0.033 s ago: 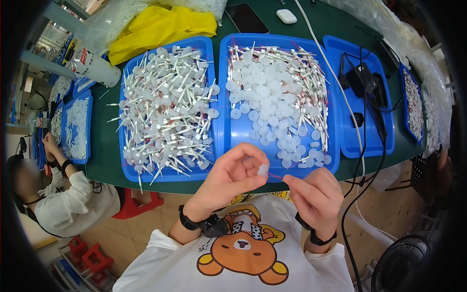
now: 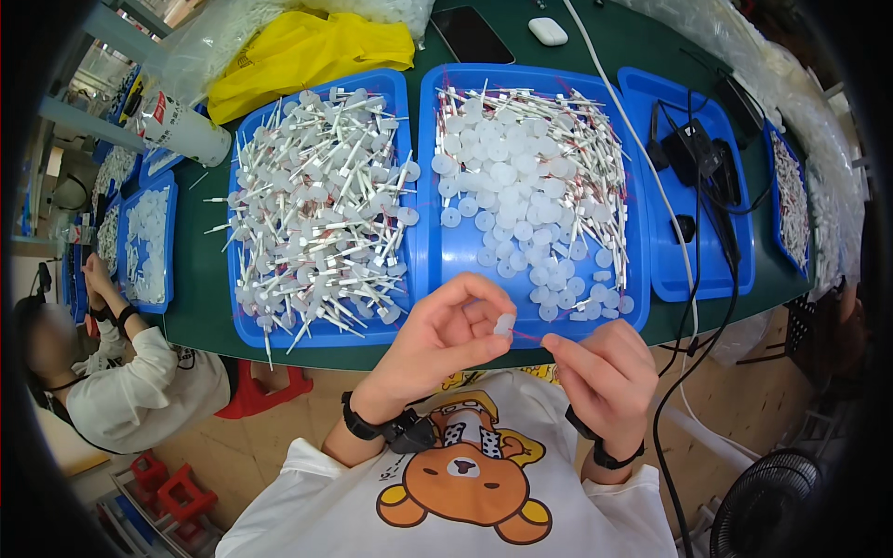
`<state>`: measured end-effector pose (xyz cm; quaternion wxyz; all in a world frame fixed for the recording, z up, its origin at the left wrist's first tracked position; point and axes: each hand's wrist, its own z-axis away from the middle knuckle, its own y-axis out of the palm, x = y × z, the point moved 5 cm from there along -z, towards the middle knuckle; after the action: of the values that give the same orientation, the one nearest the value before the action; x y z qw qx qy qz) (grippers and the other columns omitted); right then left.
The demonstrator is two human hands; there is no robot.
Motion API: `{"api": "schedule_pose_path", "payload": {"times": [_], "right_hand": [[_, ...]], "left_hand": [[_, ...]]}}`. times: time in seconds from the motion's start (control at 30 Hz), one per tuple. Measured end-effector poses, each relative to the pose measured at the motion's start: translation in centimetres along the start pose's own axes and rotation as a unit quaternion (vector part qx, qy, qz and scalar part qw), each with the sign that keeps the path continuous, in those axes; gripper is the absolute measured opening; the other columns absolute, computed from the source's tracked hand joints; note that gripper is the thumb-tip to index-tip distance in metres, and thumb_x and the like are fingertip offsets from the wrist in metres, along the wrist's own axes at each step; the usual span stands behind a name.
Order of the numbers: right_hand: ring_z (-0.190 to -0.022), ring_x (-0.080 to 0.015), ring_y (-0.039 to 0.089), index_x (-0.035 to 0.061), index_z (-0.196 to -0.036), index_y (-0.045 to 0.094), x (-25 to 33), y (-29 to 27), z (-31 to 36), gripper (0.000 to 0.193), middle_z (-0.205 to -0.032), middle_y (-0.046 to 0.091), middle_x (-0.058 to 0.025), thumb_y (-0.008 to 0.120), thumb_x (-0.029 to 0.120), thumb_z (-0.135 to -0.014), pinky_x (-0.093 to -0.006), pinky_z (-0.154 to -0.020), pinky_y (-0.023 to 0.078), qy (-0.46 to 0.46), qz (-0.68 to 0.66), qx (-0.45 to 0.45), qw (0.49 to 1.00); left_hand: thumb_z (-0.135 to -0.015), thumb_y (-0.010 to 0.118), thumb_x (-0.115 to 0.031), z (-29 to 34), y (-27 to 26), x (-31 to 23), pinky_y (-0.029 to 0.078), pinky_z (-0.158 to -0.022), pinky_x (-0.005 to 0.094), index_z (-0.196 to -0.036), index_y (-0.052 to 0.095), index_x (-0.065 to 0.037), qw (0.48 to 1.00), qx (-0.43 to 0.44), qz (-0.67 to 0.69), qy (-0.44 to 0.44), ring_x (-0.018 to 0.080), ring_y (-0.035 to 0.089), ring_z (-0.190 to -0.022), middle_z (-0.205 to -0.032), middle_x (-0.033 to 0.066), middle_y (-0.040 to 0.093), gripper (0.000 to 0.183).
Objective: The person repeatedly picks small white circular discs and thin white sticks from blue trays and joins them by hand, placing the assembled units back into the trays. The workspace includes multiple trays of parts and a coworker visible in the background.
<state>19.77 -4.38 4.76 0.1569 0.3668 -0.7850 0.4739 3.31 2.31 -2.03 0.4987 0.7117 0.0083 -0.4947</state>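
Note:
Just in front of the tray edge, my left hand [image 2: 446,330] pinches a translucent white plastic disc [image 2: 503,325] between thumb and forefinger. Thin red wire [image 2: 528,337] runs from this disc to my right hand [image 2: 603,367], whose thumb and forefinger are closed on it. The wire's far end is hidden in my right fingers. Beyond my hands, a blue tray [image 2: 423,232] holds loose translucent discs [image 2: 521,177] and white stick-like pieces with red wires [image 2: 605,158]. Left of it, another blue tray [image 2: 244,321] is heaped with discs fitted onto such pieces [image 2: 321,214].
A blue tray [image 2: 688,279] with black adapters and cables stands right. White cable [image 2: 642,139] crosses the table. A phone [image 2: 473,35], white earbud case [image 2: 548,32], yellow bag [image 2: 316,56] and cup [image 2: 191,130] lie around the trays. A co-worker [image 2: 139,372] sits at far left.

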Motion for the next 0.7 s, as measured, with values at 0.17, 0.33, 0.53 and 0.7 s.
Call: {"api": "schedule_pose_path", "payload": {"times": [0.17,0.33,0.53,0.7], "right_hand": [[-0.059,-0.0196,0.051,0.0045,-0.104,0.076,0.3,-0.3,0.0,0.041,-0.07,0.059,-0.0021,0.078,-0.004,-0.063,-0.0317,-0.055,0.038,-0.008,0.022,0.008,1.0],[-0.058,-0.0214,0.053,0.0011,-0.103,0.072,0.3,0.7,0.0,0.032,-0.072,0.061,-0.0045,0.078,-0.002,-0.072,-0.0328,-0.054,0.04,0.016,-0.013,0.029,0.999],[-0.056,-0.0239,0.055,-0.0009,-0.096,0.069,0.3,0.8,0.1,0.022,-0.071,0.06,-0.0068,0.078,0.002,-0.077,-0.0346,-0.051,0.041,0.032,-0.005,0.034,0.999],[-0.056,-0.0238,0.055,-0.0018,-0.095,0.068,0.2,0.8,-0.1,0.019,-0.069,0.058,-0.0078,0.077,0.003,-0.079,-0.0345,-0.051,0.041,0.032,-0.007,0.068,0.997]], "left_hand": [[-0.089,0.067,0.009,0.1,0.3,0.4,0.048,-0.095,0.0292,-0.118,0.054,0.0,0.999,0.008,-0.033,-0.013,0.0129,0.056,-0.109,-0.115,0.0054,0.055,0.033],[-0.088,0.069,0.008,0.0,0.9,0.9,0.048,-0.095,0.0308,-0.117,0.057,0.001,0.998,0.01,-0.066,-0.008,0.0152,0.057,-0.108,-0.115,0.0072,0.056,0.033],[-0.083,0.074,0.008,0.2,0.9,0.2,0.049,-0.094,0.033,-0.113,0.063,0.001,0.985,-0.02,-0.168,0.046,0.018,0.059,-0.107,-0.114,0.0097,0.06,0.033],[-0.08,0.077,0.007,0.4,0.8,0.0,0.05,-0.094,0.0326,-0.109,0.067,0.001,0.98,-0.046,-0.186,0.049,0.0202,0.061,-0.11,-0.116,0.0122,0.063,0.03]]}}
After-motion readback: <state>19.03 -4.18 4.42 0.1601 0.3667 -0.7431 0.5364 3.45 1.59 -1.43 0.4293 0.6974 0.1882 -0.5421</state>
